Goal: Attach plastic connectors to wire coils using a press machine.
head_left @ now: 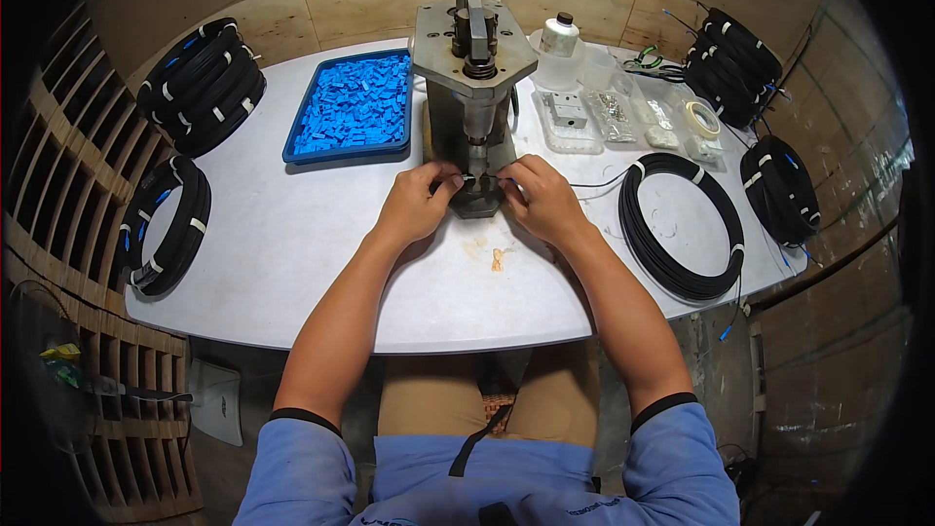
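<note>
A grey metal bench press (474,68) stands at the middle of the table, its ram pointing down over a small base. My left hand (421,199) is at the left of the ram's lower end, thumb and fingertips pinched on something small and pale that I cannot make out. On the other side my right hand (543,197) pinches a thin black cable close to the press. That cable runs rightward from behind the hand to a large black cable coil (635,224) lying flat. What sits under the ram is too small and partly hidden by the fingers.
Left of the press is a dark blue tray (348,156) full of small blue parts. Black cable coils (200,88) are stacked at the far left, with another coil (195,234) nearer. Behind my right hand stand a white bottle (560,36), plastic boxes (570,124) and a tape roll (702,119).
</note>
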Demonstrator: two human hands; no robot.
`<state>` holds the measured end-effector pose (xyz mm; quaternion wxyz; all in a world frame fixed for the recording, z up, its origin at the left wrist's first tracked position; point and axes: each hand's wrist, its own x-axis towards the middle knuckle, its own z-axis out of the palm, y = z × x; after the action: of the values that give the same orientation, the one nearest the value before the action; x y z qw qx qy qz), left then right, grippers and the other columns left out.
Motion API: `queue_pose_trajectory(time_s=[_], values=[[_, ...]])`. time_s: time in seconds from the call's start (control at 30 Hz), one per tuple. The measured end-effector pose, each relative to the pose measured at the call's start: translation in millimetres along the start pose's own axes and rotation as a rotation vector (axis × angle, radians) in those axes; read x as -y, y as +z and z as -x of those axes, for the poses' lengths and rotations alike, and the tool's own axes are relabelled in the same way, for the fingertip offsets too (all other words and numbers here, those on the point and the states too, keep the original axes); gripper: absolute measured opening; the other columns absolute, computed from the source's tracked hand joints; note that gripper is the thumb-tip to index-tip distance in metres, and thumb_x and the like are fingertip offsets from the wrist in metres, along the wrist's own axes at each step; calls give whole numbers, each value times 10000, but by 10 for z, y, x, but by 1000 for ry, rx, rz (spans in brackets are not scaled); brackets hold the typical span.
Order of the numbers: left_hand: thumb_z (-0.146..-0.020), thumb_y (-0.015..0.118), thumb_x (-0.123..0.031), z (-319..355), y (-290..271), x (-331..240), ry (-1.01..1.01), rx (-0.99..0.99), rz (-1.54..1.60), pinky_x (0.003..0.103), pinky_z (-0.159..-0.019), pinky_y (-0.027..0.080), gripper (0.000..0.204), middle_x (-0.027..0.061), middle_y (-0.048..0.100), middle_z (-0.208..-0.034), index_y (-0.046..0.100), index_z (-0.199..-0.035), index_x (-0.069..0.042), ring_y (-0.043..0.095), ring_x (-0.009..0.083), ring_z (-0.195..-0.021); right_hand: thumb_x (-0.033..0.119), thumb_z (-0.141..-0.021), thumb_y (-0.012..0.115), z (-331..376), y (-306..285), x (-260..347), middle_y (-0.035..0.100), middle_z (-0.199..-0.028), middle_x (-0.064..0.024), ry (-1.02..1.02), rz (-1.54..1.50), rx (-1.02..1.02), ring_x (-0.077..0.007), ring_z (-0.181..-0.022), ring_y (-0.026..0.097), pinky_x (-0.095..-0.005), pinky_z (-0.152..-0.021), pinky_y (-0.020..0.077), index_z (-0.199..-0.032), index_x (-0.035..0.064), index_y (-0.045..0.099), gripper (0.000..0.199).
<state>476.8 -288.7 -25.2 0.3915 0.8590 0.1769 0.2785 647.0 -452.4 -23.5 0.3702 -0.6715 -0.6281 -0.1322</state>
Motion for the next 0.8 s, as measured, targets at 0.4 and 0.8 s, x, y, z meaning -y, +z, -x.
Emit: queue_pose_trajectory(time_s=[0.4, 0.8], values=[[-959, 700, -214, -2, 14, 32, 22, -28, 14, 365, -814, 562, 261, 155, 773, -1003, 715, -1115, -6, 746, 266, -930, -16, -802, 683, -14, 26, -5, 639, -960, -121, -66, 22, -35, -338, -913, 629, -424, -817, 523, -986, 42, 672, 193], [-952, 713, -219, 11, -5, -3, 1, -4, -17, 361, -768, 558, 246, 133, 772, -974, 726, -1088, -14, 736, 247, -890, -14, -800, 682, -8, 35, -22, 630, -958, -123, -72, 34, -30, -338, -913, 621, -429, -819, 513, -1014, 47, 674, 222]])
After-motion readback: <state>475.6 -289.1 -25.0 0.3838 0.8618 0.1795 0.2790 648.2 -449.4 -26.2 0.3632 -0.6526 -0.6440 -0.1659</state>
